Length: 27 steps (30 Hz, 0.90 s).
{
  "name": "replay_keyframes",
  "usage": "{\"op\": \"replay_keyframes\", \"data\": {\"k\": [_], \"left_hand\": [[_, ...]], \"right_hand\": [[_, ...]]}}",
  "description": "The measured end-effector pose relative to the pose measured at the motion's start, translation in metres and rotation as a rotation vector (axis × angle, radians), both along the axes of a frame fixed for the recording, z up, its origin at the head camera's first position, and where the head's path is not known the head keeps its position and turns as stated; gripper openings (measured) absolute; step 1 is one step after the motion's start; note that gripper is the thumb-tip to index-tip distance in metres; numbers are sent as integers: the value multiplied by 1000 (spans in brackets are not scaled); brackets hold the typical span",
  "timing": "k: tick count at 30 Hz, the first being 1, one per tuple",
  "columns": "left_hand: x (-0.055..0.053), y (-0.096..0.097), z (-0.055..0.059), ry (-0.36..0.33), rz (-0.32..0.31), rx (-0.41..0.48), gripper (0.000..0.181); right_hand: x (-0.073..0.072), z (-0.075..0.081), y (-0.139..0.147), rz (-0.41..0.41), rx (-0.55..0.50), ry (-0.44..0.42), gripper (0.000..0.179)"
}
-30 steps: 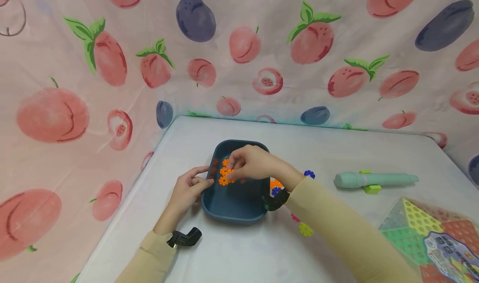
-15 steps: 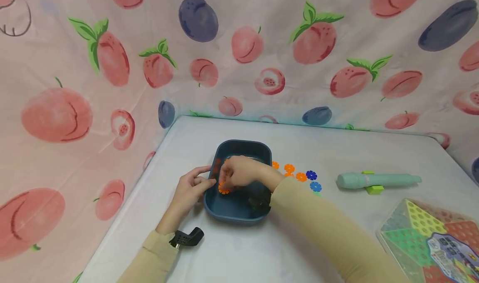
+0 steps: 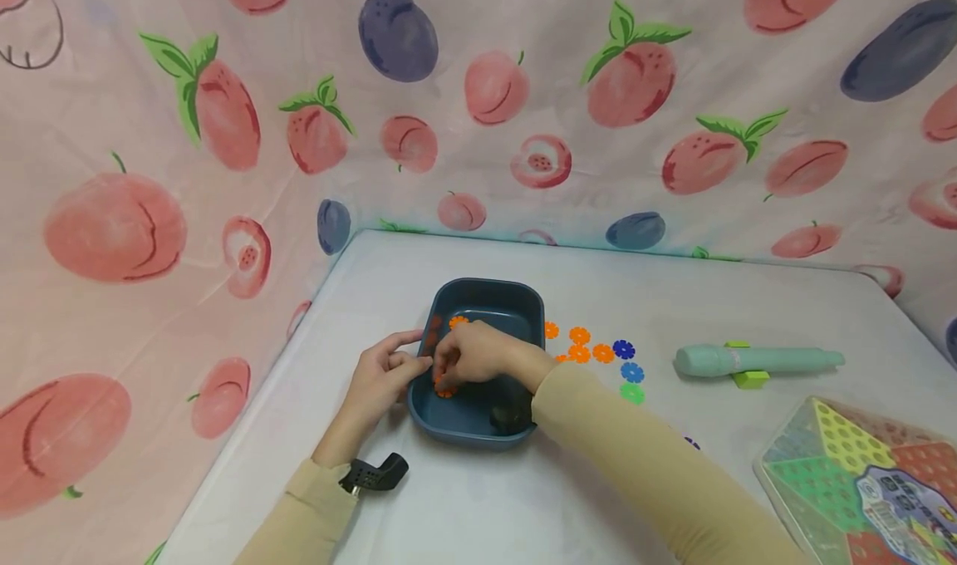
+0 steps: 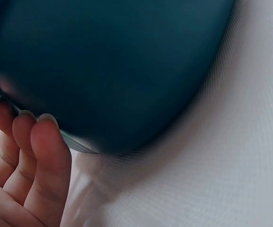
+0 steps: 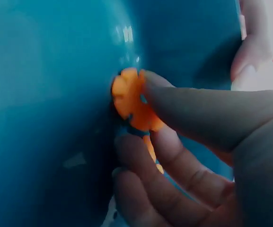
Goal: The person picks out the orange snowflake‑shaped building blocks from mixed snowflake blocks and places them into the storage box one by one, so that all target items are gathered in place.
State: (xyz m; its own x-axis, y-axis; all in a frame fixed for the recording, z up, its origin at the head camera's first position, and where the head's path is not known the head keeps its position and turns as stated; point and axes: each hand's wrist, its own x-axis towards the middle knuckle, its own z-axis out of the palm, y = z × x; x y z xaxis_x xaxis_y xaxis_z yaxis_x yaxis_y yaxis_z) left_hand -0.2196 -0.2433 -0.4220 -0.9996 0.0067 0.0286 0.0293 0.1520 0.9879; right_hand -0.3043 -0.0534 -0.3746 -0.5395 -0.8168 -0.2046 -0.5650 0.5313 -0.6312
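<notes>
In the head view my right hand (image 3: 478, 353) reaches into a dark blue tray (image 3: 486, 442), low at its left inner side. Thumb and fingers pinch an orange notched plastic disc (image 5: 129, 97), a snowflake-shaped building piece, just off the tray wall in the right wrist view. Part of another orange piece (image 5: 150, 147) shows behind the fingers. My left hand (image 3: 377, 382) holds the tray's left rim, thumb at the edge and curled fingers (image 4: 48, 146) against the outer wall. Another orange disc (image 3: 458, 321) lies farther back in the tray, partly covered by the right hand.
Right of the tray lie several orange discs (image 3: 579, 353), blue discs (image 3: 632, 372) and a green disc (image 3: 632, 393). Beyond them a pale green bottle-shaped object (image 3: 758, 361) rests on a lime-green holder (image 3: 750, 380). A clear box of coloured pieces (image 3: 837, 474) stands front right.
My right hand has moved toward the tray's near left side, lower in the head view. The moving forearm uncovers discs right of the tray. The left hand keeps its hold.
</notes>
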Motion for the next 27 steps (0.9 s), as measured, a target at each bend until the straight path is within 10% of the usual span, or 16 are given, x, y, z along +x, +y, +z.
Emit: {"op": "replay_keyframes", "data": {"k": [27], "left_hand": [[-3,-1,-1,22,-9,-19,45]], "right_hand": [[-3,-14,0,-112,44,107,29]]}}
